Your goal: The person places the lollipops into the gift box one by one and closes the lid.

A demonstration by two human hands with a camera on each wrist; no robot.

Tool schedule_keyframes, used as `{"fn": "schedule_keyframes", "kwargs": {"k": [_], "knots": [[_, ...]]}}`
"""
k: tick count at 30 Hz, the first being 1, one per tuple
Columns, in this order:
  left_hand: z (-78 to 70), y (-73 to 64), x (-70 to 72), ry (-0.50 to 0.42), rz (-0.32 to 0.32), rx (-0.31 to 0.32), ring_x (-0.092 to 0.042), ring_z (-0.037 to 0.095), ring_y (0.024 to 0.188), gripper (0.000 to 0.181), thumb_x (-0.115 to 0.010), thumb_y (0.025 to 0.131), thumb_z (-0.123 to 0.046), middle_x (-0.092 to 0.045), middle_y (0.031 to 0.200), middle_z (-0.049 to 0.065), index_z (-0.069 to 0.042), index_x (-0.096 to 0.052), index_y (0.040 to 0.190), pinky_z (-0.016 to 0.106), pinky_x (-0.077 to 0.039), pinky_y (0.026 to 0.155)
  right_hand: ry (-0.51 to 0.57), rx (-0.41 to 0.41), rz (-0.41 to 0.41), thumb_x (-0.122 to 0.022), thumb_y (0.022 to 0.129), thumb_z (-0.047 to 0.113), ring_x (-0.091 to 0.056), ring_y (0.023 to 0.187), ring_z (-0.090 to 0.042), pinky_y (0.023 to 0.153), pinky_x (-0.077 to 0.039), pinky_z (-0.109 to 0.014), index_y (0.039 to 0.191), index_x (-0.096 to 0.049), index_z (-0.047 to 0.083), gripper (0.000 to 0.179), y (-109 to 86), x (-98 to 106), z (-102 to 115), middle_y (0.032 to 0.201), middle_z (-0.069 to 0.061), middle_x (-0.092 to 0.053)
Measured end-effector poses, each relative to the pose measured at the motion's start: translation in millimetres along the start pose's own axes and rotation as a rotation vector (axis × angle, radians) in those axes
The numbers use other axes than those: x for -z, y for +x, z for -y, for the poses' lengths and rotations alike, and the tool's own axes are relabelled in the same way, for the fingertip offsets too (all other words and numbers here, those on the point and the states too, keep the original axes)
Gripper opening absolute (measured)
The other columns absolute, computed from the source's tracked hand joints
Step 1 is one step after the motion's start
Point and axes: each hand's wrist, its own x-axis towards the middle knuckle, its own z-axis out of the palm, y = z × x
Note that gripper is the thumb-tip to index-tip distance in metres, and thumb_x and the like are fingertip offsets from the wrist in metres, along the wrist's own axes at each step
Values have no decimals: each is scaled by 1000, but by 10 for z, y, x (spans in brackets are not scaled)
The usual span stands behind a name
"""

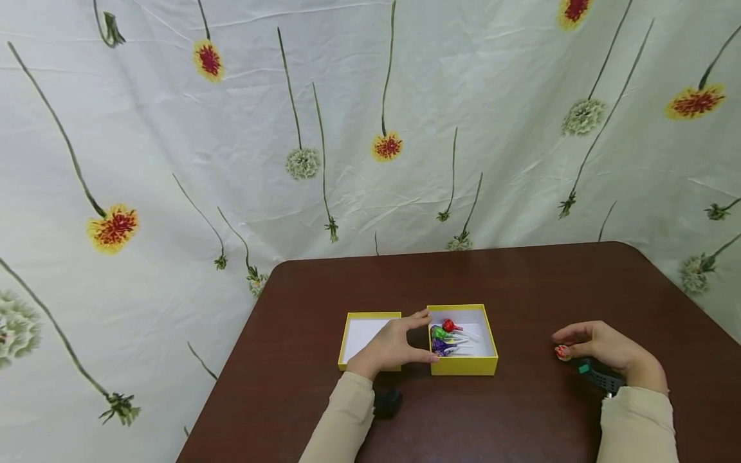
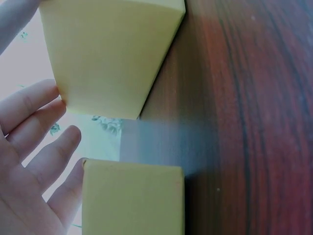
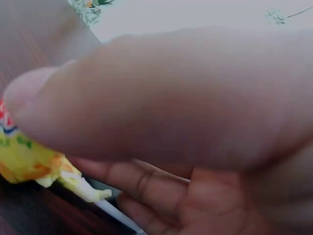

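Observation:
My left hand (image 1: 389, 347) spans the left side of a yellow box (image 1: 463, 366), thumb at its near corner and fingertips at its far corner. Several wrapped lollipops (image 1: 446, 335), red, green and purple, lie inside with their white sticks pointing right. Out to the right, my right hand (image 1: 608, 350) pinches one lollipop (image 1: 563, 352) above the table. Up close in the right wrist view, its wrapper (image 3: 29, 161) is yellow with red and orange, and a white stick (image 3: 117, 215) runs below the thumb. The left wrist view shows the box's yellow wall (image 2: 112, 58) beside my fingers.
A shallow yellow-edged tray or lid (image 1: 354, 337) with a white inside lies left of the box, partly behind my left hand. Dark devices sit at both wrists. The brown table (image 1: 324, 289) ends at a white flowered cloth (image 1: 347, 193).

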Motion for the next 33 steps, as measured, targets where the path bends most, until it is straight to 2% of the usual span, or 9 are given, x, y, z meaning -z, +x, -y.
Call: {"fn": "schedule_keyframes", "kwargs": {"k": [4,12,20,25,29,33], "knots": [[-2,3,11,12,-6,0,-33,23,151,83,-82,80,-48,-34,162,-11,-20,-48,151,49,-38,117,16,-5,34,-69,93,6,-63,86,0,74,-56,-22,120,-57,-23,41,-3,24,1,102,0,-72],[8,-4,17,13,-9,3,-33,23,151,83,-82,80,-48,-34,162,-10,-20,-48,151,50,-38,117,-56,-26,17,-69,92,6,-60,85,0,74,-54,-23,114,-64,-18,33,6,26,26,104,-12,-70],[10,-21,13,-9,1,3,-31,23,152,83,-82,81,-47,-32,163,-11,-20,-46,152,50,-37,118,-52,-18,27,-69,92,7,-62,82,-4,73,-55,-25,110,-67,-15,28,39,-8,18,99,-14,-72],[-4,-21,16,-5,1,0,-31,23,151,83,-82,81,-47,-33,162,-10,-19,-47,151,50,-37,118,-28,1,-1,-70,93,12,-63,84,-5,75,-56,-23,113,-67,-14,32,63,-42,76,101,-13,-72],[-12,-16,10,2,-1,6,-32,23,151,83,-82,81,-48,-33,162,-11,-20,-47,151,49,-38,117,7,4,-46,-71,93,15,-65,85,-8,75,-57,-24,115,-66,-13,36,103,-76,170,102,-9,-72],[-14,-11,3,5,-6,12,-32,22,151,83,-82,80,-47,-33,162,-12,-20,-47,151,49,-38,117,-6,-8,-116,-72,93,20,-65,88,-12,77,-57,-25,117,-68,-8,38,169,-124,279,107,-10,-72]]}}
